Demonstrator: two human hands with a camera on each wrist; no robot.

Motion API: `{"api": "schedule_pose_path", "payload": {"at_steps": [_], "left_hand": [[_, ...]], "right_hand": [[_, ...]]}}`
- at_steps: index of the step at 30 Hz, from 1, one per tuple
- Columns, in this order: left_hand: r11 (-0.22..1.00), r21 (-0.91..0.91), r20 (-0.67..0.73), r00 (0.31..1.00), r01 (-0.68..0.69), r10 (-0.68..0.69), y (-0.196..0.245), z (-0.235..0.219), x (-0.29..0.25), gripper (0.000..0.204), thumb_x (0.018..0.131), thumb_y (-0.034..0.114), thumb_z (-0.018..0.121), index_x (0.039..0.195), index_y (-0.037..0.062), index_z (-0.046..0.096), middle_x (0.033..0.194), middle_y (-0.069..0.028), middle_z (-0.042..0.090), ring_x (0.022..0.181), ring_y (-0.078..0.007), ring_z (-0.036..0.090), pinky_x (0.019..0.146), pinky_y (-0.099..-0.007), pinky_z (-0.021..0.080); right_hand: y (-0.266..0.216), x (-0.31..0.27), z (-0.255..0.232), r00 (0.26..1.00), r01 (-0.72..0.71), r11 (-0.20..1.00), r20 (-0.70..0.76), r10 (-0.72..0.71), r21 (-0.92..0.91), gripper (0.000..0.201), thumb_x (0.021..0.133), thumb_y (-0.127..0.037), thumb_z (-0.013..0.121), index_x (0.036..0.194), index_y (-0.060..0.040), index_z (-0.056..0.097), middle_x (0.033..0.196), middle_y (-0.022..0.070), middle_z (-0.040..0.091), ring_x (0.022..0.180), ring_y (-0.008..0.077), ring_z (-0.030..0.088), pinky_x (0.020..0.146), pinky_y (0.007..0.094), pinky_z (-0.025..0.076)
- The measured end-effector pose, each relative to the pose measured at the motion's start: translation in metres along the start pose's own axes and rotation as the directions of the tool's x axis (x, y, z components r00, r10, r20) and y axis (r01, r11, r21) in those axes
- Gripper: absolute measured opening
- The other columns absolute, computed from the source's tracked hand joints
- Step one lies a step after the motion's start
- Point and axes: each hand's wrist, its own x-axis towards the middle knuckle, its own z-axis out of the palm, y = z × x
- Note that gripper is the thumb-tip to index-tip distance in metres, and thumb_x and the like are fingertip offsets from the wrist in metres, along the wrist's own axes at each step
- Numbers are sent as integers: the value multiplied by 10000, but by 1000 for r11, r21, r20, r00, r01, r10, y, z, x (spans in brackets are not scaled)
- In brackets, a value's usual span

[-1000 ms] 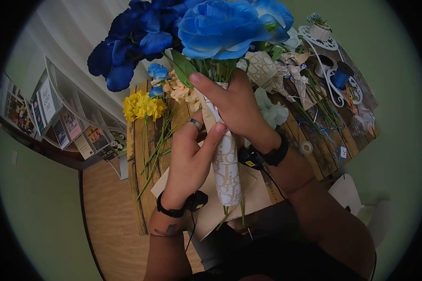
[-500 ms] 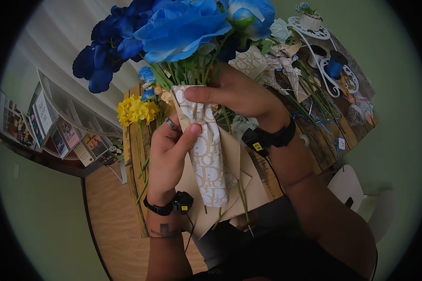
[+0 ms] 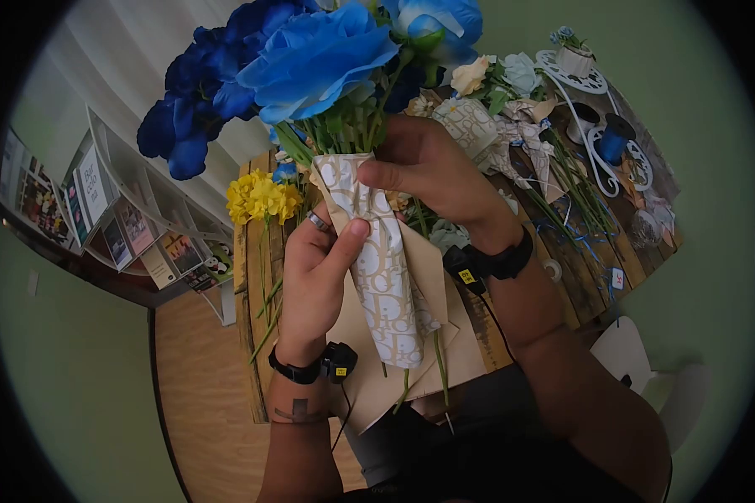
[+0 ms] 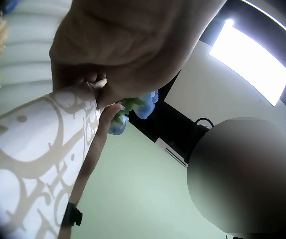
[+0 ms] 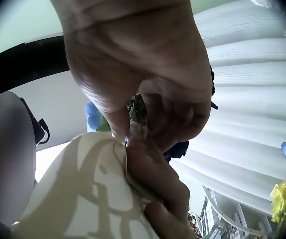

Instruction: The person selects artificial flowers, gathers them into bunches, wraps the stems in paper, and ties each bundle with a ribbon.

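Note:
Blue artificial flowers point(image 3: 319, 63) stand upright, their stems bundled inside patterned wrapping paper point(image 3: 386, 285). My left hand point(image 3: 315, 277) grips the wrapped stems from the left side, thumb pressed on the paper's front. Higher up, my right hand point(image 3: 436, 172) curls round the bundle from the right, its thumb at the paper's top edge. In the left wrist view the patterned paper point(image 4: 33, 154) runs up to the left hand point(image 4: 128, 45). The right wrist view has the right hand point(image 5: 138, 64) above the paper point(image 5: 88, 189). Some fingers are hidden behind the bundle.
Yellow flowers point(image 3: 262, 198) lie at the table's left. Brown paper sheets point(image 3: 377, 377) lie under the bundle. On the right are cut stems, a blue ribbon spool point(image 3: 615, 138) and a roll of tape point(image 3: 552, 269). A white chair point(image 3: 622, 352) stands at the lower right.
The bouquet has shifted left and tilted, its wrapping turned to show more patterned front. My right hand has moved slightly down the bundle; both hands still hold it.

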Motion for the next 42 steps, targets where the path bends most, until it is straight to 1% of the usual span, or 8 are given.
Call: {"api": "schedule_pose_path", "payload": {"at_steps": [6, 10, 13, 28, 35, 38, 40, 42], "left_hand": [[979, 161, -166, 974, -129, 156, 1, 9, 0, 322, 1023, 133, 615, 1306, -17, 576, 1062, -44, 703, 887, -61, 639, 770, -214, 512], [967, 233, -186, 971, -103, 148, -1, 4, 1, 317, 1012, 139, 636, 1283, -17, 585, 1027, -35, 700, 851, -57, 637, 744, -208, 508], [972, 201, -183, 970, -124, 161, 0, 4, 2, 317, 1003, 151, 654, 1265, -16, 591, 1004, -31, 699, 839, -55, 634, 738, -207, 504], [995, 41, -73, 993, -87, 90, -3, 5, 3, 373, 1007, 166, 655, 1316, -21, 567, 1107, -44, 701, 940, -89, 658, 845, -244, 523], [991, 94, -44, 994, -94, 98, -6, 3, 4, 373, 1020, 159, 626, 1334, -30, 563, 1148, -53, 686, 981, -94, 643, 881, -255, 508], [994, 84, -47, 996, -65, 69, -2, 1, 1, 388, 1017, 140, 619, 1355, -37, 552, 1183, -58, 671, 1026, -98, 626, 907, -265, 498], [997, 67, -58, 997, -40, 44, 4, 1, 1, 397, 1014, 128, 617, 1367, -39, 545, 1199, -61, 664, 1047, -100, 617, 919, -270, 493], [996, 60, -58, 996, 71, -67, 9, 0, 0, 438, 996, 91, 622, 1401, -38, 519, 1237, -77, 649, 1065, -104, 610, 936, -271, 487]], "right_hand": [[7, 4, 6, 996, -4, 999, -90, 7, 33, 374, 890, -110, 789, 1202, 30, 637, 1047, 62, 724, 949, 118, 673, 822, 267, 540], [4, 3, 13, 976, -30, 999, -219, 20, -43, 355, 888, -95, 788, 1180, 40, 638, 996, 64, 732, 909, 107, 674, 779, 243, 534], [5, 3, 14, 981, -23, 999, -196, 17, -28, 353, 900, -105, 779, 1186, 43, 634, 998, 66, 733, 891, 97, 668, 770, 235, 529], [3, 0, 14, 997, -46, 998, 67, 44, 39, 348, 1011, -199, 635, 1262, 35, 579, 1131, 83, 701, 1039, 140, 654, 922, 312, 516], [-1, -4, 18, 990, -138, 987, 46, 135, 82, 306, 1036, -189, 593, 1256, 22, 567, 1115, 92, 705, 1014, 138, 672, 874, 294, 546], [11, -1, 14, 993, -120, 986, 27, 117, 117, 282, 1020, -223, 631, 1155, 15, 567, 1055, 75, 697, 953, 117, 654, 802, 283, 546], [18, -1, 10, 995, -90, 994, -51, 87, -61, 275, 1024, -220, 626, 1139, 21, 559, 1005, 52, 672, 895, 89, 620, 774, 270, 529], [19, 1, 11, 996, -32, 997, -90, 26, -67, 273, 1025, -217, 625, 1141, 21, 558, 990, 42, 657, 877, 80, 603, 764, 267, 522]]}}
